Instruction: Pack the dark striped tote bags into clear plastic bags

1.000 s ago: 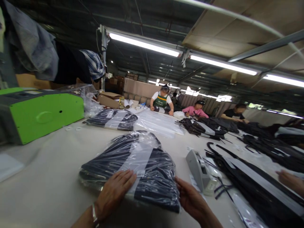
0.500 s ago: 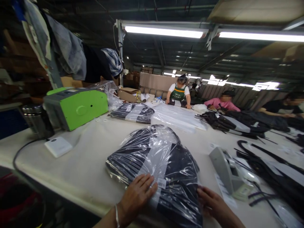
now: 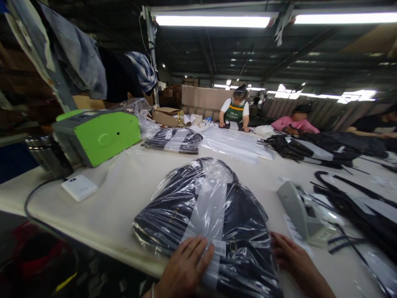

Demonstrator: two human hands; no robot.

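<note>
A dark handbag [image 3: 246, 215] in a clear plastic bag lies on the pale table in front of me, its handles arching at the far end. A pale grey strip [image 3: 209, 203] runs down its middle, and a barcode label [image 3: 219, 248] shows near the lower part. My left hand [image 3: 190, 260] rests flat on the plastic over the strip, fingers stretched out. At the handbag's right edge is my right hand [image 3: 288, 252], its fingers extended against the side with the tips partly hidden.
A green and grey machine [image 3: 105, 134], a dark metal flask [image 3: 46, 155] and a white box-like device [image 3: 79, 187] stand at left. A grey dispenser [image 3: 305, 215] is at right. Beyond lie another wrapped bag [image 3: 173, 140], plastic sheets [image 3: 232, 142] and black bags [image 3: 310, 151]. Co-workers [image 3: 234, 111] sit across the table.
The view has tilted down slightly. The wrapped handbag lies a little flatter and wider in view. Both hands stay at it, with my right hand's fingers straighter along its edge.
</note>
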